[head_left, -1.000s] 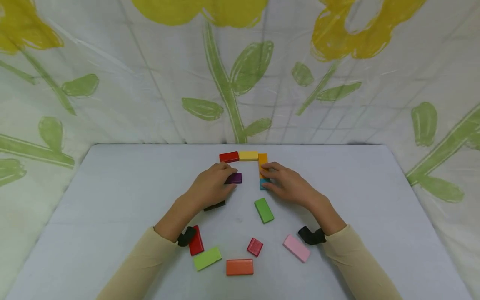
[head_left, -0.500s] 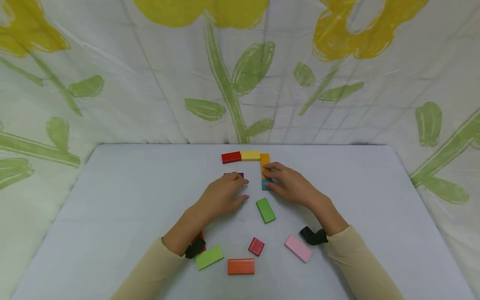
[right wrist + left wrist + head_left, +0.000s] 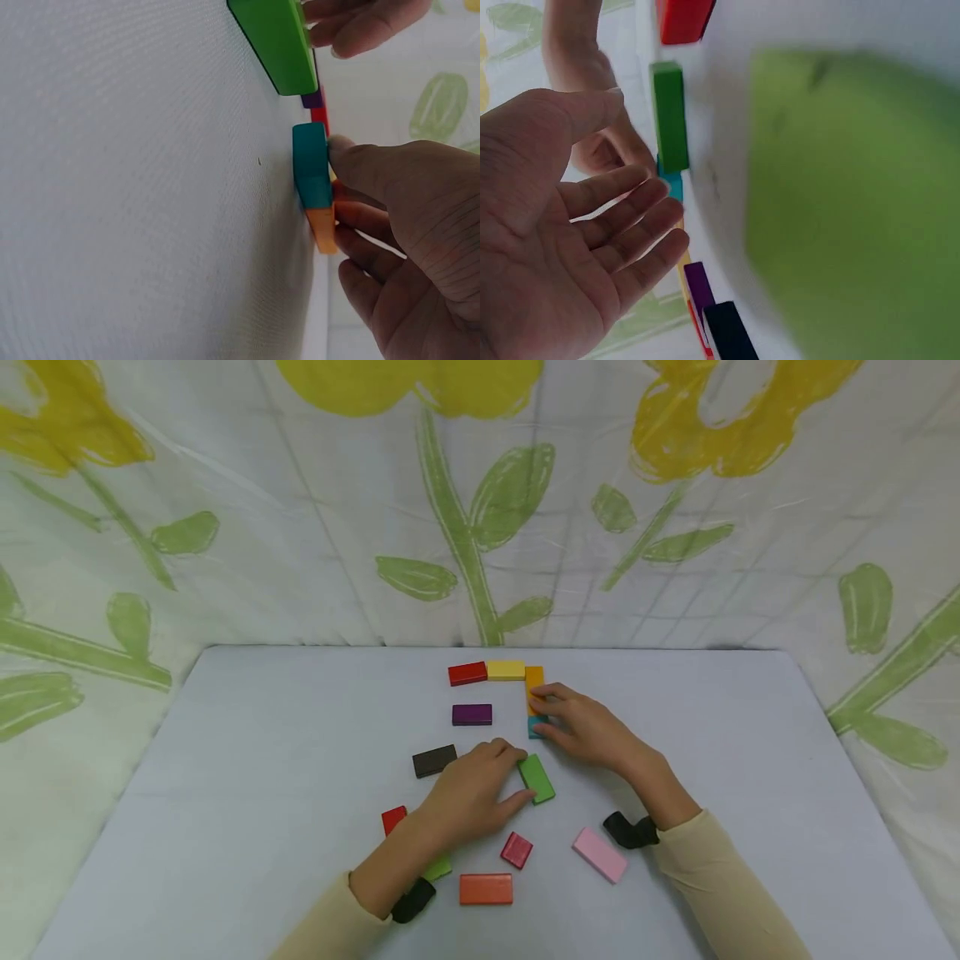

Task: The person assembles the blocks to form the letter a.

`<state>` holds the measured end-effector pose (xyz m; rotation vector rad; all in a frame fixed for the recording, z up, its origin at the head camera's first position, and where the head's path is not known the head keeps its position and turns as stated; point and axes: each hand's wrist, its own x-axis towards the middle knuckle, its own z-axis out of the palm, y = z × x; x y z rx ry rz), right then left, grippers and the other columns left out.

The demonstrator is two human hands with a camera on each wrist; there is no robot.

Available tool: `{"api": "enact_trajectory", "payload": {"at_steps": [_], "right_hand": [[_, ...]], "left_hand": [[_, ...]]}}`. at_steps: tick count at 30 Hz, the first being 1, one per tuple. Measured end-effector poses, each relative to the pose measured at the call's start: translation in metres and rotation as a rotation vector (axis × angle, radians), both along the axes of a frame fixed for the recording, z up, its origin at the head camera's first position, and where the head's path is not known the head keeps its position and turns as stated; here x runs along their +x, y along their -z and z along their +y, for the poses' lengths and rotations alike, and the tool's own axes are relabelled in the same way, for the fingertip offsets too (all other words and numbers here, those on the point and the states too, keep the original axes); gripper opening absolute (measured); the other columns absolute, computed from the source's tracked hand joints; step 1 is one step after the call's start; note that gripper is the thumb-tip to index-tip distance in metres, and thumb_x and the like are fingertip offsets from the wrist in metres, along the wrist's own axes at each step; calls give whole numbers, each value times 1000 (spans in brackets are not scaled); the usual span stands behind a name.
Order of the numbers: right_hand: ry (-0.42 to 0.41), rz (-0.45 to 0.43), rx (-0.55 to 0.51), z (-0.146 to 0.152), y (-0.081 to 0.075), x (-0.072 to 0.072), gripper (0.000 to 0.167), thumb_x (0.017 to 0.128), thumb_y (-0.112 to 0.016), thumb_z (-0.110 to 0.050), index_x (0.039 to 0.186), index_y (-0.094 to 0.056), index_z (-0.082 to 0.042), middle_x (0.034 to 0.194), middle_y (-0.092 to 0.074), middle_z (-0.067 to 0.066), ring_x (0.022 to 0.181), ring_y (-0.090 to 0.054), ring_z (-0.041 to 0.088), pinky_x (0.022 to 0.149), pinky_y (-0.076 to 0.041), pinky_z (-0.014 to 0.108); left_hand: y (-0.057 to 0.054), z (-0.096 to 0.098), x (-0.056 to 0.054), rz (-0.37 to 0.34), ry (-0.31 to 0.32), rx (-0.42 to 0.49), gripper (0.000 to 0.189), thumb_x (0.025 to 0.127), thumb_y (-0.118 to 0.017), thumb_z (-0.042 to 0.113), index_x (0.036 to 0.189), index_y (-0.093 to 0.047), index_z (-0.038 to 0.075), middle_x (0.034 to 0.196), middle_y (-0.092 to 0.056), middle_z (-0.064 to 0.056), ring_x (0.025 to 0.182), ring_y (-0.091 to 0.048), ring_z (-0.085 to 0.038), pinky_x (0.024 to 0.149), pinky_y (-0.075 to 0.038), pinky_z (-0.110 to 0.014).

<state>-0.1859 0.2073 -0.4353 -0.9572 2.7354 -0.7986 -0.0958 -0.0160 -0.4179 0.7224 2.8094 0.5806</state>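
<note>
In the head view my left hand [image 3: 476, 789] hovers at a green block [image 3: 538, 781], its fingers at the block's far end and its thumb at the near end. The left wrist view shows the fingers of this hand [image 3: 562, 225] spread and not closed round the block. My right hand [image 3: 588, 727] rests on an orange block [image 3: 534, 681] and the blue block [image 3: 537, 727] joined to its near end. In the right wrist view the thumb of this hand [image 3: 420, 225] touches the blue block [image 3: 311, 165], and its fingers lie relaxed along the orange block [image 3: 322, 229].
A red block [image 3: 467, 674] and a yellow block [image 3: 506, 670] form a row meeting the orange one. Purple [image 3: 472, 715] and black [image 3: 434, 761] blocks lie left. Nearer lie dark pink [image 3: 517, 851], orange-red [image 3: 486, 889] and light pink [image 3: 600, 855] blocks. The left forearm partly covers others.
My left hand has let go of the purple block and moved right and nearer, over to the green block. The purple block now lies uncovered. My right hand stays where it was.
</note>
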Motion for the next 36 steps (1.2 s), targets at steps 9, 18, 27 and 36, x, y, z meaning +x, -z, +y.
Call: {"api": "enact_trajectory", "payload": {"at_steps": [9,18,27,36], "right_hand": [[28,-7,18,5,2,0,49,101,-73,-21,144,-62,0,155,-57,15,142,-58,37,114,-52,54],[26,-25,18,6,3,0,49,102,-72,-23,145,-61,-1,156,-56,15,144,-57,37,116,-51,55],[14,-2,5,5,2,0,49,102,-71,-20,145,-61,1,156,-57,17,142,-57,39,114,-52,56],[0,5,5,1,1,0,49,103,-71,-20,146,-60,1,156,-56,17,143,-57,39,115,-51,56]], "left_hand": [[1,15,6,14,35,-61,57,100,-72,41,146,-62,9,142,-64,-7,129,-62,-21,107,-59,-36],[5,31,15,138,75,-166,53,100,-72,45,142,-67,13,141,-64,-5,127,-62,-20,105,-59,-32],[5,34,22,335,199,-377,45,100,-74,40,140,-68,21,143,-66,1,131,-62,-17,108,-57,-29],[5,28,21,260,108,-271,50,98,-75,42,140,-67,16,140,-66,-4,128,-65,-19,105,-59,-30]]}}
